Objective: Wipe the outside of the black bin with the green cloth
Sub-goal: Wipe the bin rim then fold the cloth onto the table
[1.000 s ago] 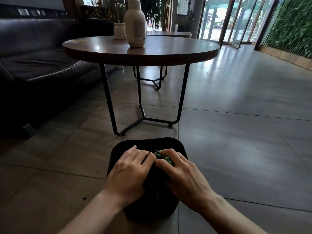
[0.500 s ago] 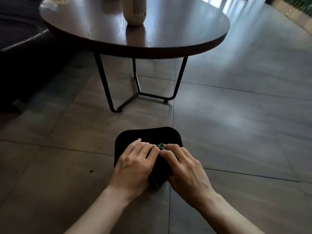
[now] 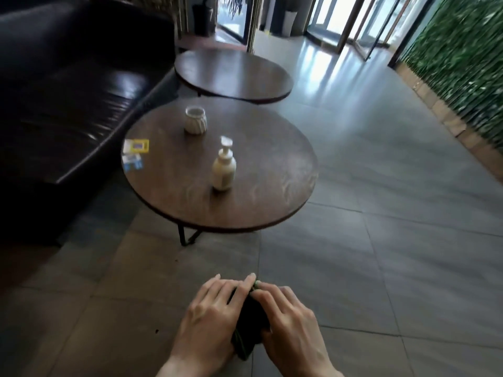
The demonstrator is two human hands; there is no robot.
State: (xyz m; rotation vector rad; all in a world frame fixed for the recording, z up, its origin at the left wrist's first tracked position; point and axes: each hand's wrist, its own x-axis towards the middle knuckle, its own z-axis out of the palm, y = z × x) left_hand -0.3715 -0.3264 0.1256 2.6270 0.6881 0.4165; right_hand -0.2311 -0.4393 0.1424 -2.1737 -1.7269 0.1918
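My left hand (image 3: 209, 319) and my right hand (image 3: 291, 322) are low in the frame, pressed together over the tiled floor. A dark green cloth (image 3: 250, 322) is bunched between them, with both hands gripping it. A brighter green edge shows at my fingertips and below my left palm. No black bin shows around or under my hands in this frame.
A round wooden table (image 3: 272, 191) stands just ahead, with a pump bottle (image 3: 223, 168), a small jar (image 3: 195, 120) and some cards (image 3: 135, 152) on it. Behind it is a second round table (image 3: 234, 74). A black leather sofa (image 3: 68, 104) fills the left side. A green plant wall (image 3: 462, 50) runs along the right.
The view has risen well above the table, so its top shows from above. The black bin under my hands is gone from sight. Both hands still hold the cloth.
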